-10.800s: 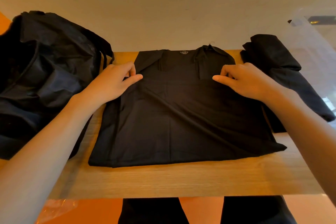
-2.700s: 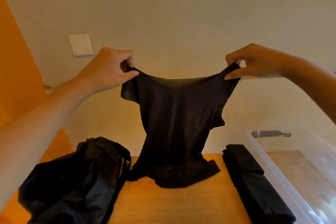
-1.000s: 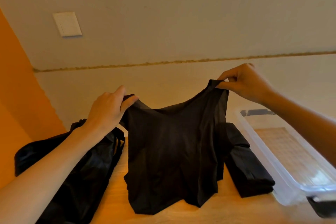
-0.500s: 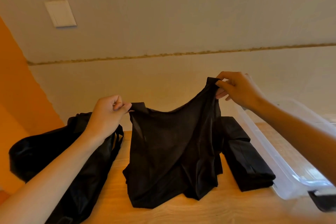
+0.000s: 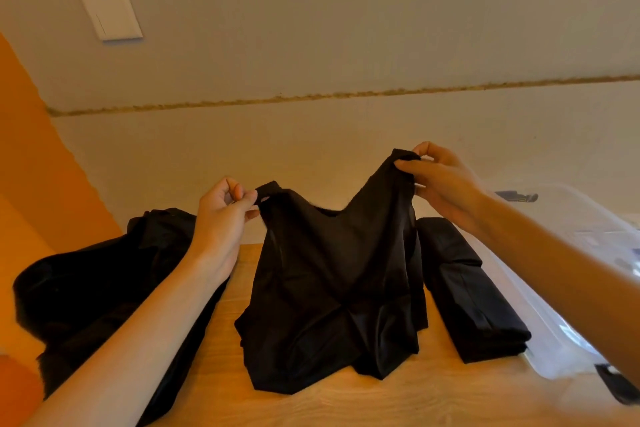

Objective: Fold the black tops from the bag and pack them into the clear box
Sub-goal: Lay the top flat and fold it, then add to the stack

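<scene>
Nearest me I see the pale wood-grain table; the black top slumps on its middle, hem crumpled; the left hand and right hand each pinch a shoulder (the right higher); the bag sits at the left edge, a folded top beside the clear box at the right edge; behind, a beige wall with a switch plate.

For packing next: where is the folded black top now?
The folded black top lies on the wooden table, right of centre in the head view, between the held black top and the clear plastic box.
</scene>
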Tool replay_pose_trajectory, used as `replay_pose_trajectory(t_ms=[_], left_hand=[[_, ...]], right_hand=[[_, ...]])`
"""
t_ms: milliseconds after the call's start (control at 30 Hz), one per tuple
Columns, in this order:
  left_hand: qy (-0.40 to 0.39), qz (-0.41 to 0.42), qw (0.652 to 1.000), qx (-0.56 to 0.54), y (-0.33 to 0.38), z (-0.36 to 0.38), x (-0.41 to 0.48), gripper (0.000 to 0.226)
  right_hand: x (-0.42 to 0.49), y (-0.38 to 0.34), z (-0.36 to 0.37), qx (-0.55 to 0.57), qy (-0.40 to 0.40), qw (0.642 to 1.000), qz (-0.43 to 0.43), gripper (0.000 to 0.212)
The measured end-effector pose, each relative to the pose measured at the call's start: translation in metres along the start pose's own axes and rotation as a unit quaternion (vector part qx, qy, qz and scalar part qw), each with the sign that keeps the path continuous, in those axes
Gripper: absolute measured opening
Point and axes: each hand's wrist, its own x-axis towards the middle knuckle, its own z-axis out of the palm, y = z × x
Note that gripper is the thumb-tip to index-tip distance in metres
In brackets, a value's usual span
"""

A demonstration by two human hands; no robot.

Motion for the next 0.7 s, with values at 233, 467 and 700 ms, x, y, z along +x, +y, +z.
replay_pose_trajectory(t_ms=[233, 467, 700], left_hand=[[0.014, 0.066, 0.994, 0.084, -0.012, -0.009, -0.010, 0.018], [0.040, -0.184, 0.973, -0.133, -0.034, -0.020, -0.010, 0.019], [0.015, -0.480, 0.855, -0.196, -0.074, -0.022, -0.029, 0.027]], right_hand=[[-0.007, 0.010, -0.012, -0.109, 0.002, 0.992, -0.062, 0.027], [-0.001, 0.024, -0.016, -0.023, 0.001, 1.000, -0.014, 0.031], [0.010, 0.039, -0.025, -0.449, 0.006, 0.890, -0.074, 0.029]])
